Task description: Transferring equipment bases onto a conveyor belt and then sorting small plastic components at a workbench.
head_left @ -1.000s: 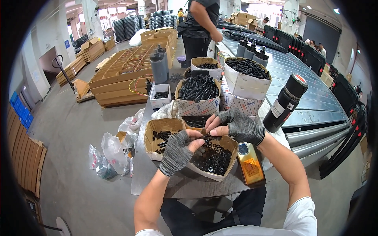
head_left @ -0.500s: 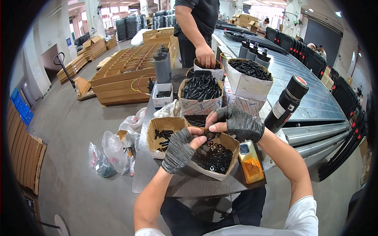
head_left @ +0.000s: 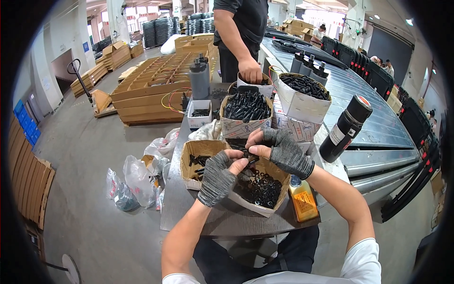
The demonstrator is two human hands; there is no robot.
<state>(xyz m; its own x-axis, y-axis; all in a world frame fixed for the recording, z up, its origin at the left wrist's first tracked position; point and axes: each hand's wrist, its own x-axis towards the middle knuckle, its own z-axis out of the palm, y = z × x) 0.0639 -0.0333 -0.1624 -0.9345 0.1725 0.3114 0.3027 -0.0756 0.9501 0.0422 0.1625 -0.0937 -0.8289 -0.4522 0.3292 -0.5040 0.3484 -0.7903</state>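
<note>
My left hand [head_left: 218, 178] and my right hand [head_left: 284, 150], both in grey fingerless gloves, meet above an open carton of black rings [head_left: 263, 190]. A small black part [head_left: 245, 154] sits between their fingertips, its exact shape too small to make out. The left thumb and fingers are closed in a pinch at it. On the other side, the right thumb presses against bent fingers, and what they pinch is mostly hidden. Left of the ring carton, partly behind my left hand, an open carton [head_left: 188, 182] holds short black rods [head_left: 200, 160].
Behind stand a carton of black cylindrical parts [head_left: 247, 106] and a white carton [head_left: 302, 108] full of black pieces. A co-worker's hand [head_left: 250, 71] reaches into another carton. On the right are a black flask [head_left: 345, 128], a phone [head_left: 303, 202] and a roller conveyor [head_left: 378, 163].
The whole view has shifted slightly. My hands stay close together over the carton, with the fingers changing position a little. My right wrist now covers more of the phone's top.
</note>
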